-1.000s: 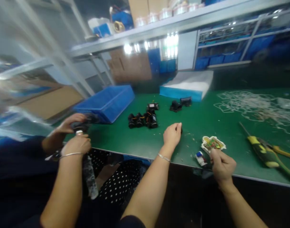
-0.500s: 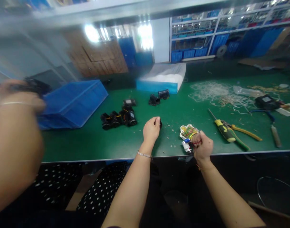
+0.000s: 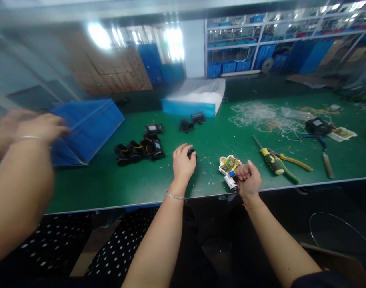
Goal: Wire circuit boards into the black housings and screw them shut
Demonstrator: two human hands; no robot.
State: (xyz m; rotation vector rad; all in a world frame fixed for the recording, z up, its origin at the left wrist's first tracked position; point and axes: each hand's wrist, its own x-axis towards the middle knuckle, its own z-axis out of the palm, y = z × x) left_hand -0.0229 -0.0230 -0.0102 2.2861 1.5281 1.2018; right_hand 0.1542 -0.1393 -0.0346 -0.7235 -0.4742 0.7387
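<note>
My left hand (image 3: 183,162) rests on the green table (image 3: 135,184) with its fingers curled round a small black part (image 3: 191,152). My right hand (image 3: 249,180) is closed at the table's front edge, gripping a small white and blue piece (image 3: 231,182) joined by thin wires to a colourful shaped circuit board (image 3: 229,164). A cluster of black motor-like parts (image 3: 139,150) lies to the left of my left hand, a little apart from it.
A co-worker's blurred arm and hand (image 3: 27,160) reach in at the far left, beside a tilted blue bin (image 3: 87,124). A yellow-green screwdriver and pliers (image 3: 275,160) lie to the right. White cut-out scraps (image 3: 261,116), a foam-filled blue tray (image 3: 195,98) and two more black parts (image 3: 190,122) sit farther back.
The view has swung to the right. My right hand drew the board's white piece closer and shut tighter on it. The co-worker's arm lifted and shifted at the left.
</note>
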